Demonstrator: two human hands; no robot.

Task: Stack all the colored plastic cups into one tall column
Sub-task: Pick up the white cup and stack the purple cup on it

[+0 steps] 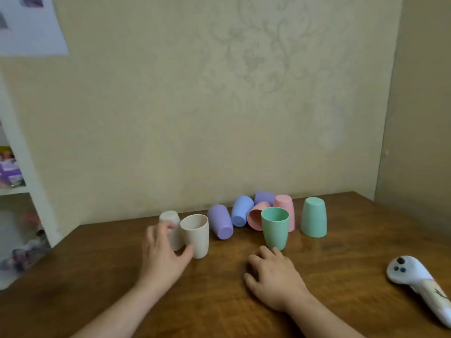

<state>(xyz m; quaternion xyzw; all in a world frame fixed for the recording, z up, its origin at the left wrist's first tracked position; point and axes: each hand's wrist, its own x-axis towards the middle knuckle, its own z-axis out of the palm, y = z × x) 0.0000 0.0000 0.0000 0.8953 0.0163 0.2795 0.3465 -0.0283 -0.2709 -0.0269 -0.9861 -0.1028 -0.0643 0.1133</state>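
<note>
— Nearest to me, what's on the wooden table?

— Both my forearms come in from the bottom edge. Off to the right lies a white handheld controller with dark buttons, well apart from everything else.

— And your right hand?

— My right hand lies palm down on the wood, fingers loosely spread, gripping nothing. Its fingertips are just short of the upright green cup; whether they touch its base I cannot tell.

— The left one?

— My left hand is open and curved around the upside-down cream cup, with the thumb against the foot of the upright beige cup beside it. It isn't closed tight on either.

— Where are the other cups?

— Farther back, near the wall. A purple cup lies on its side with its base toward me, a blue cup on its side next to it. A pink cup lies tipped with its mouth facing me, partly behind the green one. Behind that stands an upside-down pink cup, and a second purple cup lies at the very back. To the right, alone, an upside-down green cup. None is stacked.

— Anything else?

— A white shelf unit at the left, contents blurred.
</note>
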